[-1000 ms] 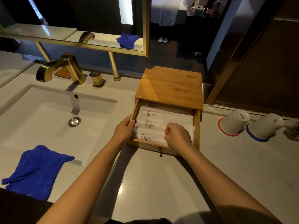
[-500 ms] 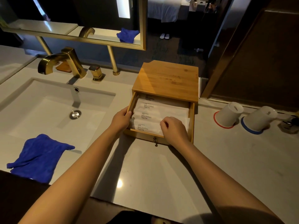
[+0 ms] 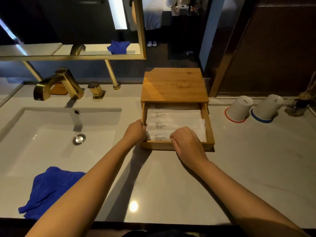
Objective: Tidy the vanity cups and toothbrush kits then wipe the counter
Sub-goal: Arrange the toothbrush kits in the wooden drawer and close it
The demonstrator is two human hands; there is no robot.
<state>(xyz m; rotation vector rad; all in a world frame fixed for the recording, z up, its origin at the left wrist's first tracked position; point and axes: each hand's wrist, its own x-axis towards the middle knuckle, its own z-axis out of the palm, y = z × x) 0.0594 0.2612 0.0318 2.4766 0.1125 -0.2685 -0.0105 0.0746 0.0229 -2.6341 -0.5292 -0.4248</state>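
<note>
Two hands are working at the open drawer [image 3: 177, 145] of a wooden box [image 3: 174, 86] sitting mid-counter [image 3: 171, 185] — bare counter lying open in front, sink [image 3: 51, 134] edge to the left. Left hand [image 3: 135, 131] is curling its fingers over the drawer's left wall. Right hand [image 3: 186, 142] is resting on the front rim, fingertips pinching closed over the nearest toothbrush kit [image 3: 159, 136]. Two cups [image 3: 239, 107] are standing inverted to the right — well apart from the box. Blue cloth [image 3: 49, 189] is draping over the sink's near edge.
</note>
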